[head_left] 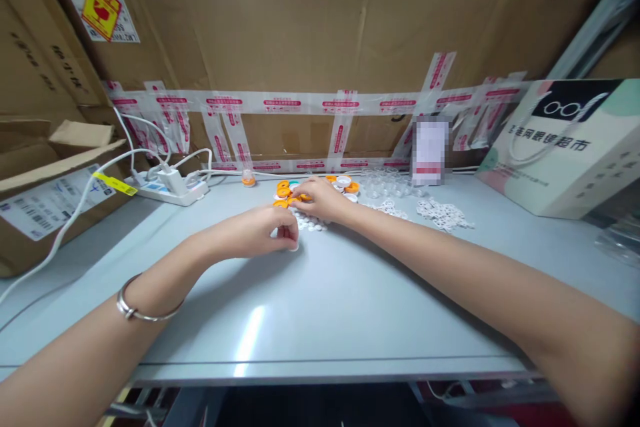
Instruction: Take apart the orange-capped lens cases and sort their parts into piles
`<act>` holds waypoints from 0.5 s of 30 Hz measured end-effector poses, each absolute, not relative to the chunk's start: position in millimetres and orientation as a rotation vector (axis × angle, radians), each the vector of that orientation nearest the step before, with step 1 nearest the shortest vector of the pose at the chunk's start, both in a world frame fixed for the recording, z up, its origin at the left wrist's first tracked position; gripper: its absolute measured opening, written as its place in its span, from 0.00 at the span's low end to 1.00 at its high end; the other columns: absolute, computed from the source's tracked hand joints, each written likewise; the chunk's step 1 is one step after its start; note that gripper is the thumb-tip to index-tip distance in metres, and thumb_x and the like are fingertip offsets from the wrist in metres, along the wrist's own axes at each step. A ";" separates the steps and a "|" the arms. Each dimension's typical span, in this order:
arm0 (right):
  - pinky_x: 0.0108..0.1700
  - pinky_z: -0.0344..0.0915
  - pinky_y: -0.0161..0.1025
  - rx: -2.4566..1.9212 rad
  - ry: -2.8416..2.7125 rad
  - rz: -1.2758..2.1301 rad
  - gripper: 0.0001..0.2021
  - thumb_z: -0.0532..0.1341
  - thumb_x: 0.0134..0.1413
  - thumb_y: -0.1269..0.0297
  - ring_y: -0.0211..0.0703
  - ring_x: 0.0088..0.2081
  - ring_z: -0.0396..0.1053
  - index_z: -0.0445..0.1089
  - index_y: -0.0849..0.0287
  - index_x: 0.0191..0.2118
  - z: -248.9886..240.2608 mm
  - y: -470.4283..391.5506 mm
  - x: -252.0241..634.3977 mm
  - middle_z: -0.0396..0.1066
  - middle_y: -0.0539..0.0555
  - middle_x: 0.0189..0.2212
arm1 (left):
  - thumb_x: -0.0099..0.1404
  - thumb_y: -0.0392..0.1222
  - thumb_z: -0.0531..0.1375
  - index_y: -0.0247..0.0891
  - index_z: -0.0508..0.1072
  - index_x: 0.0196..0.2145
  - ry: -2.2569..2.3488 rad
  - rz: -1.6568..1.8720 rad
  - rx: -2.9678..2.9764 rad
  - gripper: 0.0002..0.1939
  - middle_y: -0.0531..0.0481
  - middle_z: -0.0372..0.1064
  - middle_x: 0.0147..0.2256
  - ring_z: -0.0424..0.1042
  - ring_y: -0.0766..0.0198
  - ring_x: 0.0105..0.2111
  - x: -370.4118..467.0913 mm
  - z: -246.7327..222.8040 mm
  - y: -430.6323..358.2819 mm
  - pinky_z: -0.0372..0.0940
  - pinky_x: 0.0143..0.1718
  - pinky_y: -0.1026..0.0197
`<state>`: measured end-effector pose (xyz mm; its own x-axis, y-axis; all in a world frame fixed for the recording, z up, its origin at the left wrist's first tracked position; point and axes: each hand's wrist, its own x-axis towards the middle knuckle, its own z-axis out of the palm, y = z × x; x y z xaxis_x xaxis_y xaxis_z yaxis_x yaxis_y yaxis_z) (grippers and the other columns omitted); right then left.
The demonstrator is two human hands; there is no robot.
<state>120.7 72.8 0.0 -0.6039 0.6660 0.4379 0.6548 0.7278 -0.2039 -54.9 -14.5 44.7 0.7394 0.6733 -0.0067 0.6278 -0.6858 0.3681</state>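
My left hand (273, 230), with a silver bangle on the wrist, pinches a small white disc (294, 247) just above the grey table (350, 307). Beyond it, my right hand (320, 199) reaches into a group of orange caps (283, 190) and white caps (343, 181); its fingertips are at an orange cap, and whether they grip it is hard to tell. Small white discs (313, 222) lie in a pile below the right hand. To the right are small white parts (443, 213) in a heap and several clear plastic pieces (383, 181).
A power strip (173, 187) with white cables and an open cardboard box (55, 180) stand at the left. One orange-based piece (248, 177) is near the back. A paper bag (565, 147) stands at the right, and large cardboard (280, 20) rises behind the table.
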 end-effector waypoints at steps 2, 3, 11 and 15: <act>0.44 0.57 0.41 -0.969 -2.389 0.032 0.09 0.58 0.51 0.64 0.46 0.42 0.65 0.73 0.59 0.35 4.9 67.1 125.2 0.74 0.55 0.35 | 0.60 0.41 0.53 0.38 0.70 0.30 1.039 0.105 2.598 0.08 0.51 0.69 0.31 0.65 0.66 0.29 -57.2 46.8 -14.3 0.59 0.30 0.66; 0.44 0.58 0.41 -0.945 -2.370 0.032 0.08 0.58 0.51 0.65 0.46 0.42 0.65 0.73 0.58 0.35 8.0 62.9 128.8 0.74 0.55 0.36 | 0.59 0.41 0.53 0.38 0.70 0.30 1.051 0.074 2.599 0.08 0.51 0.69 0.31 0.65 0.66 0.29 -58.5 47.8 -14.3 0.58 0.29 0.66; 0.50 0.58 0.46 -0.852 -2.344 0.048 0.08 0.56 0.52 0.66 0.45 0.45 0.66 0.71 0.58 0.38 28.4 7.0 183.1 0.73 0.55 0.40 | 0.56 0.34 0.51 0.38 0.70 0.28 1.179 -0.054 2.606 0.08 0.51 0.70 0.29 0.65 0.66 0.27 -72.4 55.6 -13.5 0.57 0.28 0.66; 0.49 0.61 0.47 -0.910 -2.309 0.092 0.09 0.55 0.53 0.66 0.46 0.47 0.66 0.71 0.56 0.39 28.1 -9.6 211.1 0.73 0.54 0.40 | 0.53 0.32 0.50 0.38 0.69 0.26 1.268 -0.071 2.595 0.09 0.51 0.69 0.28 0.65 0.66 0.26 -73.5 56.8 -12.2 0.57 0.25 0.66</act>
